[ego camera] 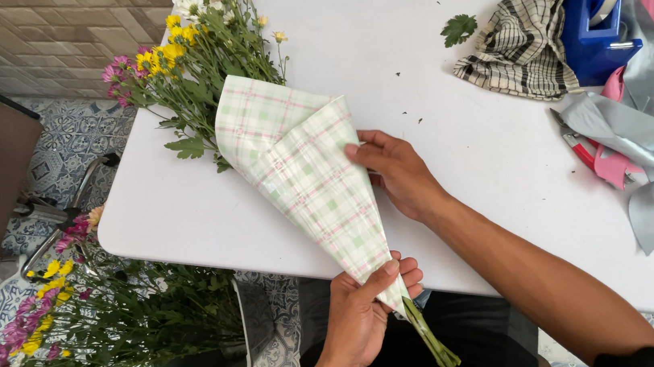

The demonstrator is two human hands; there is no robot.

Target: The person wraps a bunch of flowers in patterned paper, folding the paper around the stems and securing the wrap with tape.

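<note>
Two hands on one bouquet (292, 163): left hand (361, 317) fisted round the wrap's narrow end above the stems (433, 342); right hand (399, 172) pressed flat on the paper's edge. Long axis runs up-left from the left hand, on the table (410, 53).

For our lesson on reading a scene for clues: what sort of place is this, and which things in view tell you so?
Probably a florist's work table or a home flower-arranging corner. The hands wrap a bouquet in plaid paper on a white table, grey and pink ribbons lie beside a blue tape dispenser, and more flowers stand below.
</note>
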